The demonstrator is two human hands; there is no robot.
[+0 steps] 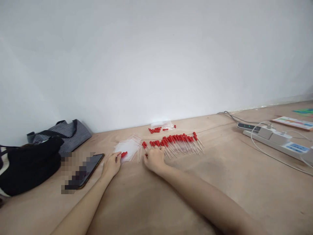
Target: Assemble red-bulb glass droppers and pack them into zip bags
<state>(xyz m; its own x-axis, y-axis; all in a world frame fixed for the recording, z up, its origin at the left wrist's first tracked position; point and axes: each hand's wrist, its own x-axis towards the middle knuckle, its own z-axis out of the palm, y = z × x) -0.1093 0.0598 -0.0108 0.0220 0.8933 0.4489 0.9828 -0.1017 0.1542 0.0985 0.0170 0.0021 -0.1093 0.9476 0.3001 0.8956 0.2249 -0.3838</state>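
My left hand point(112, 164) is closed at the left edge of a stack of clear zip bags point(129, 147), its fingertips at a small red piece point(124, 154). My right hand point(154, 158) reaches to the left end of a long row of red-capped clear droppers point(181, 145), fingers bent over the nearest stems; what they grip is too small to tell. Two red caps point(144, 144) show just beyond its fingertips. Behind the row lie several loose red caps point(156, 130) beside another clear bag point(162, 124).
A phone point(91, 169) lies left of my left arm, with a black bag point(31, 166) and a striped bag point(70, 133) farther left. A white power strip point(288, 145) with cables and a coloured card point(293, 122) are at the right. A white wall point(156, 58) rises behind.
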